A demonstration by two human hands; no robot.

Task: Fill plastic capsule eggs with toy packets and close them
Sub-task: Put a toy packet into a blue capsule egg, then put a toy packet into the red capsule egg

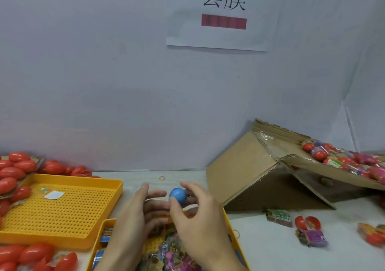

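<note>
Two hands meet above the packet tray (226, 214): right hand (200, 214) pinches a blue capsule egg (178, 195), left hand (141, 210) open-fingered just beside it.

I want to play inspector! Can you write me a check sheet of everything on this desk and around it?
Surface: white table, partly covered.
Job's things: blue egg pinched in the right hand; toy packets heaped in the near yellow tray; red eggs piled at the left; far yellow tray holds only a paper slip.
Clutter: tipped cardboard box, wrapped eggs on its flap, an open red egg, loose packets, a rubber band.
Hands: right hand grips the blue egg; left hand open beside it.
Cables: nothing seen.
Surroundings: white wall, paper sign with printed characters.
</note>
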